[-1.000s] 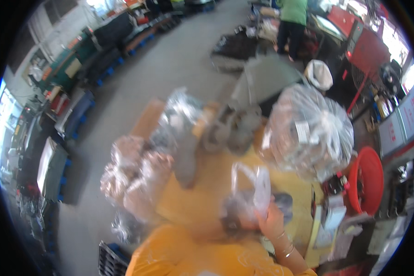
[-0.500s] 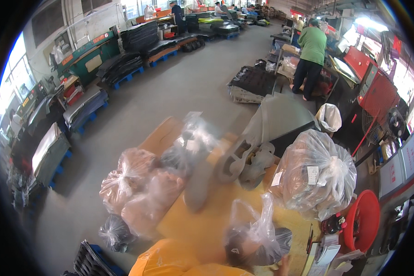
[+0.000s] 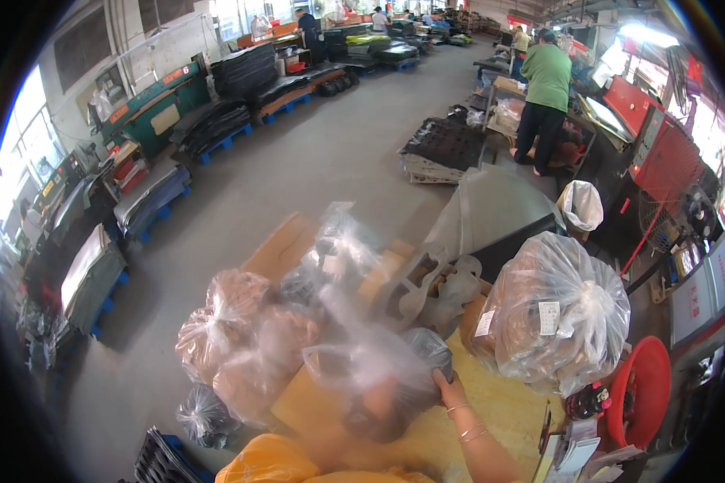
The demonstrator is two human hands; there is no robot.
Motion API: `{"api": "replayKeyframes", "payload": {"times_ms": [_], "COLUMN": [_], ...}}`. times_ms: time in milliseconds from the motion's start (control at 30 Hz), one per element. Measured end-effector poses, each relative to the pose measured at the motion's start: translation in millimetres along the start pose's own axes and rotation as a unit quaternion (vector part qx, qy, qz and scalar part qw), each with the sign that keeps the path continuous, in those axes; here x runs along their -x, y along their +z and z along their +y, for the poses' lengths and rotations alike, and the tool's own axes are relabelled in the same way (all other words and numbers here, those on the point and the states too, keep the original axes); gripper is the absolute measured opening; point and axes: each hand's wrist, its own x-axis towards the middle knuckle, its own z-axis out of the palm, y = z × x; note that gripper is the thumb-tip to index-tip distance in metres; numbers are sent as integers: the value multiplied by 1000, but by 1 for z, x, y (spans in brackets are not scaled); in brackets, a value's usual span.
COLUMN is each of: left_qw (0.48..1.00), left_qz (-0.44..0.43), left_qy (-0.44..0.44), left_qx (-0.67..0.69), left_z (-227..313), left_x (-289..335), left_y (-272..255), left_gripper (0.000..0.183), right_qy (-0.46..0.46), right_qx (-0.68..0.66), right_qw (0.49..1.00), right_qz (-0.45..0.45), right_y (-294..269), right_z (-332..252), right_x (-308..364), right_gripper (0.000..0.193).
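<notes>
My right hand, with bracelets at the wrist, grips the right side of a clear plastic bag of dark things; its kind of contents is too blurred to tell. The thumb lies against a dark rounded bulge, and the other fingers are mostly hidden. Loose plastic at the bag's top spreads up and left in a blur. A peach-coloured patch shows through the plastic; I cannot tell what it is. The bag is over a yellow tabletop. My left hand cannot be made out.
A large tied clear bag stands right, beside a red bucket. Pinkish filled bags lie left, grey cut-out pieces beyond. Orange plastic lies near. A person in green stands farther off.
The bag has moved left and slightly up across the table, and its upright handles have fallen into a blurred spread. My right hand now shows on its right side.
</notes>
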Motion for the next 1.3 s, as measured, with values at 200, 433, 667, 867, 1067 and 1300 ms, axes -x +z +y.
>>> {"api": "replayKeyframes", "payload": {"times_ms": [200, 433, 667, 867, 1067, 1300], "left_qw": [1000, 996, 992, 990, 987, 984], "left_qz": [-9, -30, -38, -42, -38, -43], "left_qy": [-25, -80, -103, -110, -120, -127], "left_qx": [11, 34, 63, 82, 98, 114], "left_z": [-41, -40, -33, -30, -31, -33], "left_x": [-12, -29, -36, -39, -40, -46], "left_y": [-16, -44, -43, -45, -48, -49], "left_gripper": [57, 57, 57, 57, 57, 57], "right_qy": [-83, -121, -139, -48, -45, -105], "right_qx": [-124, -123, -108, -326, -339, -243], "right_qw": [986, 980, 978, 944, 939, 961], "right_qz": [72, 95, 110, 8, 27, 85], "right_y": [21, 39, 41, 22, 22, 45], "right_z": [70, 96, 75, 14, 28, 54], "right_x": [1, -16, -18, -3, 14, 15], "right_gripper": [80, 73, 70, 51, 56, 55]}}
